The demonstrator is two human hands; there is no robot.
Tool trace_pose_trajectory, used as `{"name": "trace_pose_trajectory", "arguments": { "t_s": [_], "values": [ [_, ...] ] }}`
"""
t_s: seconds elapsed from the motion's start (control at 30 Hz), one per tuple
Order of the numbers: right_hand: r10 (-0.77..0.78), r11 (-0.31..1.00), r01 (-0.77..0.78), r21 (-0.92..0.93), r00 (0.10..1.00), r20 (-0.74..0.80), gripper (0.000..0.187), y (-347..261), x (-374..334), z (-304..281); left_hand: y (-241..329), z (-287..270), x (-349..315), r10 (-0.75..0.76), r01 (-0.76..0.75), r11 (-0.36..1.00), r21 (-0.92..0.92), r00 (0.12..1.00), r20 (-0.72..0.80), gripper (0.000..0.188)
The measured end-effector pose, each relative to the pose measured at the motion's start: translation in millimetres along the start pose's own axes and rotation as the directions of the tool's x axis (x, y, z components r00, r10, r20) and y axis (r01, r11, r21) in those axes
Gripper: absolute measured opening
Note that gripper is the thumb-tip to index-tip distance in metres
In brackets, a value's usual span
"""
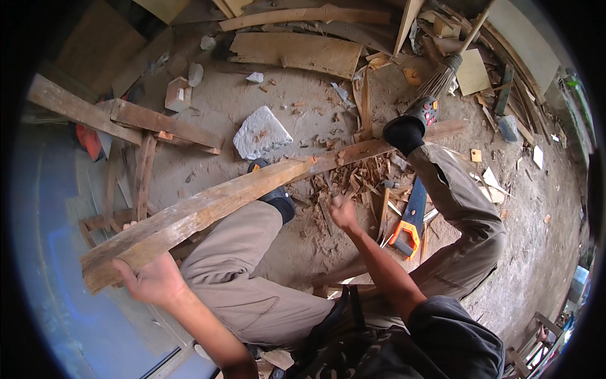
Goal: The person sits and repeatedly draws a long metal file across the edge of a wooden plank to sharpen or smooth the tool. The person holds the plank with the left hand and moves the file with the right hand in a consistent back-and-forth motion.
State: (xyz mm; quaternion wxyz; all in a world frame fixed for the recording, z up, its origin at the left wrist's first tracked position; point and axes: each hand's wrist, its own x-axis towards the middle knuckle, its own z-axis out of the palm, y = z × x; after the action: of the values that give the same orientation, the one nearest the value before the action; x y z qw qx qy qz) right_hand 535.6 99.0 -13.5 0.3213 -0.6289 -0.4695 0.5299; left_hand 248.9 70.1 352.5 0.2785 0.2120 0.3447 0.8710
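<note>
A long, rough wooden beam (pixel 196 210) slants from the lower left toward the middle, across my left leg. My left hand (pixel 154 278) grips its near end, the thumb along the side facing me. The far end is chipped and lies by another plank (pixel 353 153) on the ground. My right hand (pixel 343 213) is closed beside the beam's far end, above a heap of wood chips (pixel 353 180). Something thin and blurred seems to stick up from that fist; its kind cannot be made out. A handsaw (pixel 413 211) with an orange and black handle lies right of this hand.
A pale stone block (pixel 262 132) sits beyond the beam. A wooden frame (pixel 145 170) stands at the left. Boards (pixel 297 54) lie at the back, with a broom (pixel 445 72) at the back right. My shod right foot (pixel 413 123) rests by the plank.
</note>
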Motion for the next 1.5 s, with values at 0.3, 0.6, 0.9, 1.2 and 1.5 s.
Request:
{"name": "trace_pose_trajectory", "arguments": {
  "t_s": [0.3, 0.6, 0.9, 1.2, 1.5],
  "values": [
    [0.491, 0.864, -0.503, 0.009, 0.847, 0.201, 0.039, 88.5, -4.5, 4.2, -6.6, 7.1, 4.4, -0.122, 0.132, 0.987, -0.092, 0.987, 0.105, 0.054],
    [-0.136, 0.95, 0.156, 0.27, 0.987, -0.092, 0.03, -110.8, 12.6, -40.9, 0.2, -0.9, 2.7, -0.077, 0.079, 0.997, -0.025, 0.995, 0.059, 0.053],
    [0.07, 0.996, -0.072, -0.047, 0.997, -0.043, 0.023, 5.3, -2.6, -0.9, 0.6, -7.9, 7.9, -0.134, 0.138, 0.989, -0.053, 0.988, 0.071, 0.054],
    [0.32, 0.946, -0.324, 0.01, 0.939, 0.126, 0.04, 55.7, -20.9, 8.6, 6.5, 0.3, 2.5, -0.104, 0.104, 0.992, -0.069, 0.995, -0.002, 0.052],
    [-0.099, 0.956, 0.133, 0.26, 0.985, -0.14, 0.033, -103.0, 22.8, -33.0, 6.3, -12.8, 8.4, -0.129, 0.138, 0.985, -0.102, 0.988, 0.083, 0.049]
  ]
}}
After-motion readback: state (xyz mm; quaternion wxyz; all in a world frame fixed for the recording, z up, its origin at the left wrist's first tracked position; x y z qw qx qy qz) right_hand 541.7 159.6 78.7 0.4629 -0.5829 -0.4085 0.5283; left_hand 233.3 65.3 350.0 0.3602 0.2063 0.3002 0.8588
